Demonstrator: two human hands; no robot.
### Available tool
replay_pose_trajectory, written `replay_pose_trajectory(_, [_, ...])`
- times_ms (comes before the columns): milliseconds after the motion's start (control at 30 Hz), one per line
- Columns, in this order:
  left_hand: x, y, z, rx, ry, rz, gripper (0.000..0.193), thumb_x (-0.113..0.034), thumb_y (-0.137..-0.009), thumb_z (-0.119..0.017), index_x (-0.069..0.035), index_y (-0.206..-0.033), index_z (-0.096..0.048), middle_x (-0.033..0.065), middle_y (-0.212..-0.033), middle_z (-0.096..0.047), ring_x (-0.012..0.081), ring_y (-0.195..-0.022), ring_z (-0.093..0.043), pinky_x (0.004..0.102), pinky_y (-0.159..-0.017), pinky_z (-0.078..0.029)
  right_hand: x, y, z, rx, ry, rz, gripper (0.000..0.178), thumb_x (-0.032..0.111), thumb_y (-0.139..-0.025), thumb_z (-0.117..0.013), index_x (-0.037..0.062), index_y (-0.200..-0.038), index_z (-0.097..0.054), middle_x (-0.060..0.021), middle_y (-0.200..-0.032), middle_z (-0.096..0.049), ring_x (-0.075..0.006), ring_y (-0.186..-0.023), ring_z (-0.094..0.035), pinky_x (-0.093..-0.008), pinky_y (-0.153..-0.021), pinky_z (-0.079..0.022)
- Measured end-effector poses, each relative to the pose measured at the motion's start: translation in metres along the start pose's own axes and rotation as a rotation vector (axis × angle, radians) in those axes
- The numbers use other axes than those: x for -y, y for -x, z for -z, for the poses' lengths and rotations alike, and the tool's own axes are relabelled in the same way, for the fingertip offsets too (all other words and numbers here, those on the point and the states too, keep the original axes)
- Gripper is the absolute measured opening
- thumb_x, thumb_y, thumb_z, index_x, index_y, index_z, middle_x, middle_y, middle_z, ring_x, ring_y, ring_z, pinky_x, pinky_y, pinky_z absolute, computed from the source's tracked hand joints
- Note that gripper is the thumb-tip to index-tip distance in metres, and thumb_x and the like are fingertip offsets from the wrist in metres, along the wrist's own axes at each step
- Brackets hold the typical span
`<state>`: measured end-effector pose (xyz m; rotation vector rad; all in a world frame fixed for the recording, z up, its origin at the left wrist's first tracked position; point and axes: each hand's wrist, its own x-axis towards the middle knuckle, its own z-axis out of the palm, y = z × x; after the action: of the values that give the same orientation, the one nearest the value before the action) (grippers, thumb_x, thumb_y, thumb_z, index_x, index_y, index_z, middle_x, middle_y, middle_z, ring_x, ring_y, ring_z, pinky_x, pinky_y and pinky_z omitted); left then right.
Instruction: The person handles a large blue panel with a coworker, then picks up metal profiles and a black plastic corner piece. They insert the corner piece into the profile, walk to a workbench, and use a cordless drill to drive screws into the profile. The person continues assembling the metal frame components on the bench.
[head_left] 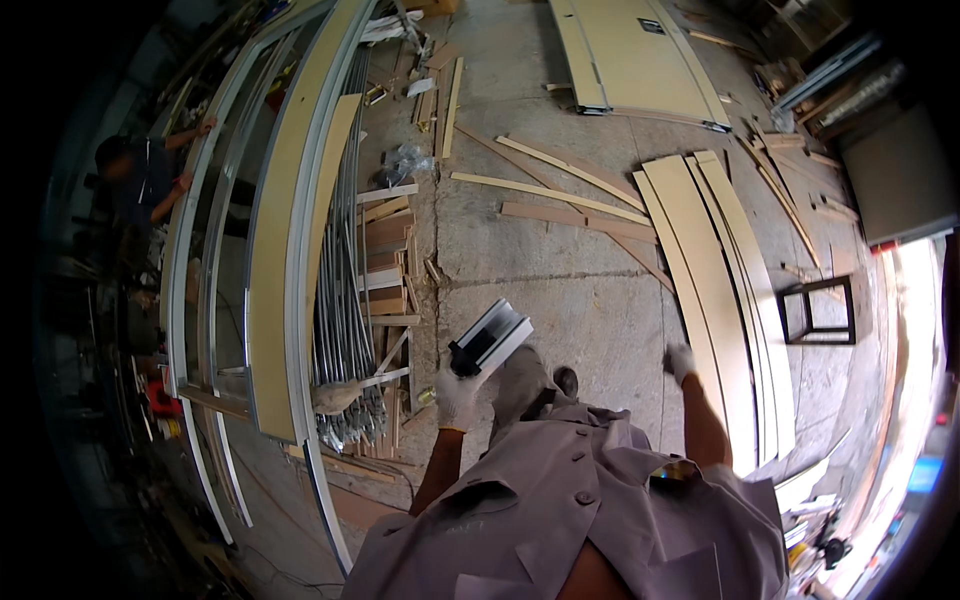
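Observation:
My left hand (pixel 458 398), in a white work glove, is closed round a short piece of silver metal profile (pixel 497 340) with a black part along one side and at its near end. The piece is held tilted in front of my left leg, above the concrete floor. My right hand (pixel 682 360), also gloved, hangs at my right side near a stack of long cream-coloured panels (pixel 705 290). No held thing shows at it, and its fingers are too small and foreshortened to make out.
Long metal frames with a cream panel (pixel 290 170) stand on the left, with a bundle of thin metal rods (pixel 345 330) and wood offcuts (pixel 390 245) beside them. Loose strips (pixel 560 195) lie ahead on the floor. Another person (pixel 140 180) works far left. A dark stool frame (pixel 818 312) stands right.

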<state>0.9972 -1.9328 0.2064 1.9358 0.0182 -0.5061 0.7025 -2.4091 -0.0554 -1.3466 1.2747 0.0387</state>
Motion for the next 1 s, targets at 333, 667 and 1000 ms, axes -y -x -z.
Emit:
replay_pose_trajectory(333, [-0.073,-0.299,-0.058,-0.133,0.320,0.054,0.059,-0.016,-0.080,-0.090,0.005,-0.128,-0.064,0.0101,-0.118,-0.072,0.0189,-0.103,-0.068,0.0328,-0.093,-0.053,0.416,-0.225,-0.134,0.139,-0.033,0.220,0.027,0.031,-0.102,-0.066,0.0044,-0.105,-0.068,-0.0033,-0.081,-0.069,-0.0121,-0.066,-0.065,-0.0283,-0.061,-0.054])
replay_pose_trajectory(667, [-0.260,-0.608,-0.078,-0.197,0.225,0.123,0.055,-0.011,-0.080,-0.090,0.001,-0.128,-0.066,0.0076,-0.119,-0.072,0.0173,-0.105,-0.067,0.0321,-0.091,-0.053,0.375,-0.366,-0.111,0.204,0.252,-0.286,0.029,0.027,-0.093,-0.076,-0.0003,-0.101,-0.074,-0.0085,-0.080,-0.071,-0.0187,-0.066,-0.068,-0.0332,-0.059,-0.056])
replay_pose_trajectory(1000, [-0.322,-0.815,-0.154,-0.469,0.413,0.348,0.055,-0.009,-0.077,-0.091,0.002,-0.125,-0.066,0.0074,-0.113,-0.071,0.0178,-0.096,-0.066,0.0310,-0.087,-0.053,0.826,-0.732,-0.229,0.361,0.606,0.259,0.031,0.036,-0.100,-0.067,0.0081,-0.087,-0.070,-0.0013,-0.071,-0.064,-0.0127,-0.058,-0.056,-0.0299,-0.055,-0.047])
